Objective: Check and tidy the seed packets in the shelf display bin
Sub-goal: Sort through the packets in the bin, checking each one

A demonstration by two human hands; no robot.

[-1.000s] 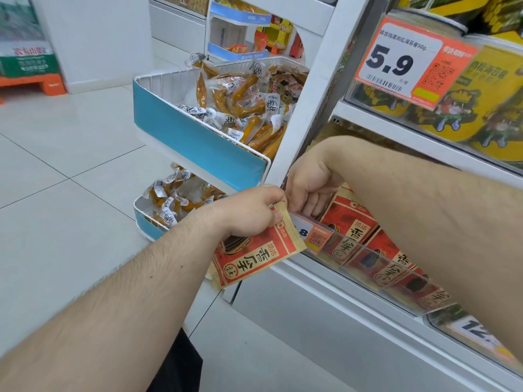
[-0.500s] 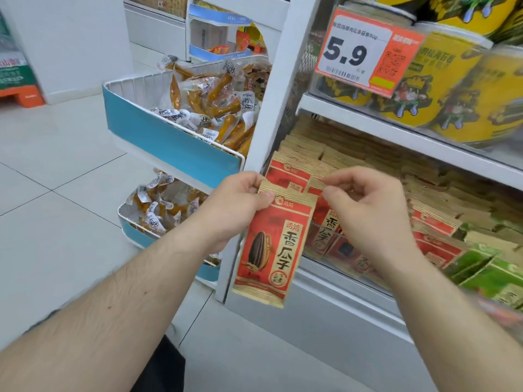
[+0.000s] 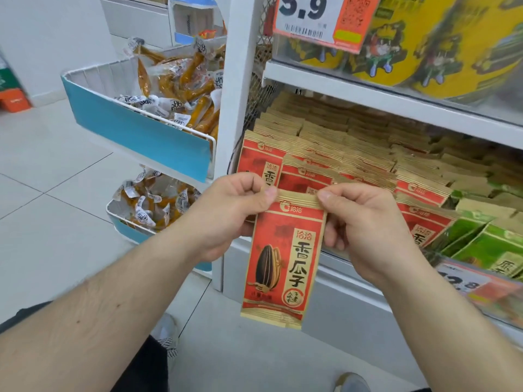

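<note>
Holding: you have one packet [image 3: 284, 258] upright in front of the bin [image 3: 334, 258].
Left hand [image 3: 226, 216]: your grip pinches its top left corner.
Right hand [image 3: 365, 227]: your grip pinches its top right corner.
Bin: more packets stand in rows.

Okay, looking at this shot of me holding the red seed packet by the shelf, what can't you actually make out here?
Head view only:
- Back of the held packet: faces away from the camera.
- Its top corners: pinched under the left hand and right hand.
- Upper price tag: cut off by the top edge.
- Lower price tag: blurred.
- Rear shelf packets: fronts hidden by the rows in front.
</note>
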